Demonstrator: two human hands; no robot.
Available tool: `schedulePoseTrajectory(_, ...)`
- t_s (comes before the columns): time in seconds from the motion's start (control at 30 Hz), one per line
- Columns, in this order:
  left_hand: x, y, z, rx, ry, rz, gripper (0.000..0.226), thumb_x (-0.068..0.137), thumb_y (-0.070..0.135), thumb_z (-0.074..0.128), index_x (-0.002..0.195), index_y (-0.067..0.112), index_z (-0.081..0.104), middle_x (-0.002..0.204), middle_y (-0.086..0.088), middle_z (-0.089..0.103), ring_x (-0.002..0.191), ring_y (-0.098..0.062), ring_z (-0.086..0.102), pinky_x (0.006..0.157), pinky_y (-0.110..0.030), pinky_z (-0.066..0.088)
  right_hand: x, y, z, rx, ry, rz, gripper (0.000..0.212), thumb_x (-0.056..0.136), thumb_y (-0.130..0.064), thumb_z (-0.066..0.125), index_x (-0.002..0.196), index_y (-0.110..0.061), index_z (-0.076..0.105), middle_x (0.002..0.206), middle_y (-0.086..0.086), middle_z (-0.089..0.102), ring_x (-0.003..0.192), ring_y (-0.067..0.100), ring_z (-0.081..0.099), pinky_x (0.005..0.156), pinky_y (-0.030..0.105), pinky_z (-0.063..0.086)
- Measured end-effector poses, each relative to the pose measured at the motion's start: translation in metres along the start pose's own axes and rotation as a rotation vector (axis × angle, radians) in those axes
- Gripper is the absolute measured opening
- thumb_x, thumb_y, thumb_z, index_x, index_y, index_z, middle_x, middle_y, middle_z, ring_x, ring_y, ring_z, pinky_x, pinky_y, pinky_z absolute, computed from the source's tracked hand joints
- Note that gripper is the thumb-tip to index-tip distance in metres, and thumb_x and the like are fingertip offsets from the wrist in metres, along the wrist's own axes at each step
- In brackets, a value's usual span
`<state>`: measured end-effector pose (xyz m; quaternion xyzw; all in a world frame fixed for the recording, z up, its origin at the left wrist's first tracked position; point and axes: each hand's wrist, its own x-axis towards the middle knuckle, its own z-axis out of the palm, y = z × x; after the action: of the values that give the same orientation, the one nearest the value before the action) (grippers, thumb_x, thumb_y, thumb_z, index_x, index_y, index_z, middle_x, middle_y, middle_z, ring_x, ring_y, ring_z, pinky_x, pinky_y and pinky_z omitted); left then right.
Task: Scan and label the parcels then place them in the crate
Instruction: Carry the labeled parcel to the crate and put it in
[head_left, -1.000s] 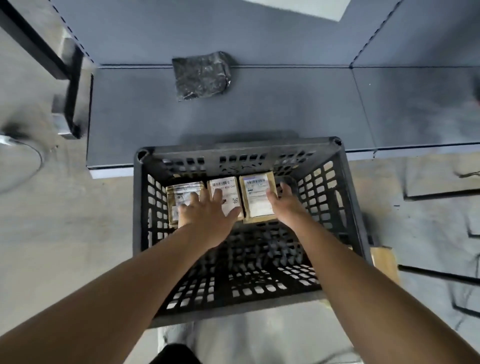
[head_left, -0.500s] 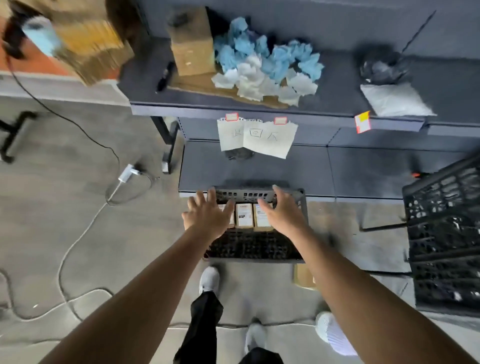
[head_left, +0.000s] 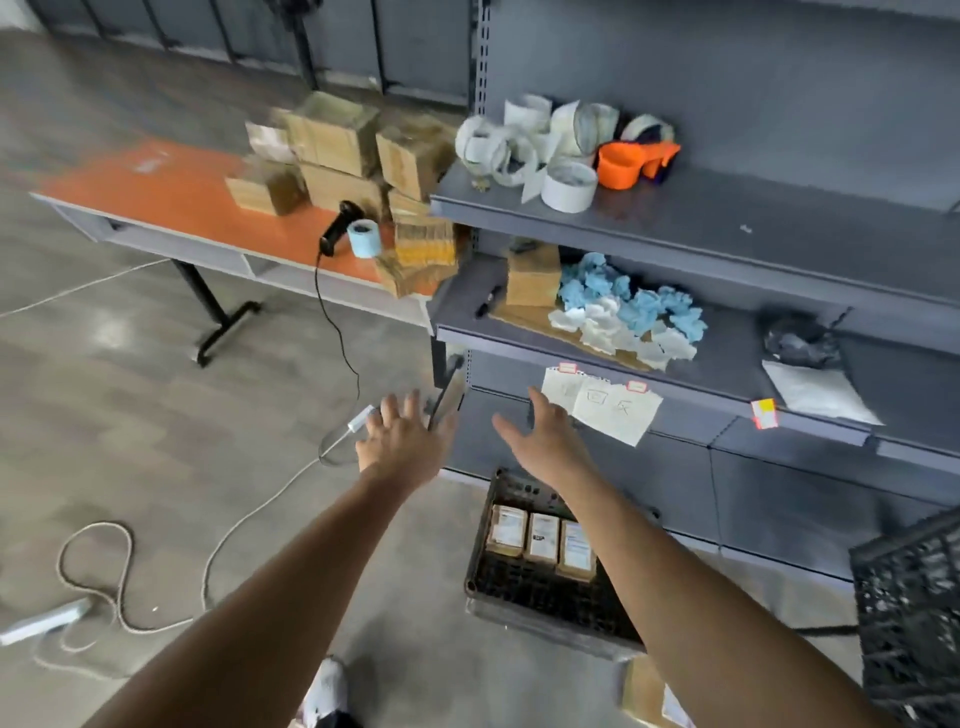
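Above concrete floor (head_left: 130, 415), left grip (head_left: 402, 441) and right grip (head_left: 540, 439) spread wide, empty.

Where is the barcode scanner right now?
In the head view, left of centre, the scanner stands on the orange table, beside the blue label roll, near the stacked parcels.

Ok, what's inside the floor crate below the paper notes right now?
Three labelled parcels lie side by side in the crate near its far wall. The right forearm covers the crate's right side, so that part can't be checked.
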<state>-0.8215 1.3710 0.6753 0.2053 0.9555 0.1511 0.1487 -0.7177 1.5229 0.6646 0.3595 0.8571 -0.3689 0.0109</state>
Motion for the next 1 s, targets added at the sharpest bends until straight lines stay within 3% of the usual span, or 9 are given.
schedulePoseTrajectory(0.27, 0.077, -0.091, -0.097, -0.139, 0.078, 0.019, 0.071, 0.092, 0.068, 0.025, 0.151, 0.029, 0.015, 0.155, -0.004, 0.019, 0.142, -0.029, 0.017, 0.108, -0.052, 0.028, 0.06, -0.159, 0.045, 0.039, 0.03, -0.051, 0.079, 0.092, -0.065, 0.048, 0.156, -0.031, 0.017, 0.161, 0.005, 0.022, 0.143, 0.03, 0.032, 0.111, 0.047, 0.035)
schedulePoseTrajectory(0.37, 0.113, -0.134, -0.137, -0.151, 0.091, 0.039, 0.068, 0.092, 0.065, 0.028, 0.149, 0.027, 0.019, 0.152, -0.005, 0.022, 0.14, -0.03, 0.02, 0.108, -0.052, 0.032, 0.084, -0.218, 0.069, 0.092, 0.063, -0.084, 0.073, 0.093, -0.06, 0.051, 0.153, -0.03, 0.024, 0.157, 0.007, 0.029, 0.141, 0.029, 0.035, 0.104, 0.04, 0.037)
schedulePoseTrajectory(0.43, 0.13, -0.155, -0.158, -0.149, 0.086, 0.058, 0.068, 0.093, 0.064, 0.029, 0.148, 0.026, 0.02, 0.15, -0.006, 0.024, 0.139, -0.031, 0.021, 0.107, -0.051, 0.033, 0.095, -0.245, 0.079, 0.111, 0.095, -0.104, 0.07, 0.093, -0.058, 0.053, 0.151, -0.027, 0.029, 0.154, 0.009, 0.034, 0.138, 0.029, 0.038, 0.098, 0.036, 0.036)
schedulePoseTrajectory(0.63, 0.187, -0.212, -0.211, -0.153, 0.082, 0.056, 0.071, 0.093, 0.066, 0.027, 0.151, 0.026, 0.016, 0.153, -0.006, 0.021, 0.141, -0.03, 0.019, 0.108, -0.052, 0.03, 0.135, -0.324, 0.115, 0.104, 0.072, -0.11, 0.078, 0.091, -0.064, 0.05, 0.155, -0.03, 0.02, 0.157, 0.008, 0.026, 0.143, 0.028, 0.031, 0.11, 0.041, 0.033)
schedulePoseTrajectory(0.9, 0.285, -0.265, -0.244, -0.128, 0.119, 0.028, 0.074, 0.092, 0.068, 0.026, 0.152, 0.026, 0.014, 0.156, -0.008, 0.019, 0.143, -0.031, 0.018, 0.11, -0.053, 0.028, 0.231, -0.4, 0.156, 0.037, 0.044, -0.157, 0.076, 0.091, -0.064, 0.051, 0.153, -0.033, 0.02, 0.153, 0.008, 0.03, 0.135, 0.029, 0.041, 0.104, 0.045, 0.042)
schedulePoseTrajectory(1.0, 0.342, -0.279, -0.257, -0.119, 0.136, 0.008, 0.075, 0.092, 0.069, 0.028, 0.153, 0.027, 0.014, 0.157, -0.007, 0.018, 0.143, -0.031, 0.018, 0.11, -0.051, 0.027, 0.287, -0.426, 0.17, 0.063, 0.039, -0.196, 0.078, 0.092, -0.061, 0.053, 0.155, -0.027, 0.022, 0.157, 0.007, 0.03, 0.14, 0.025, 0.036, 0.109, 0.043, 0.039)
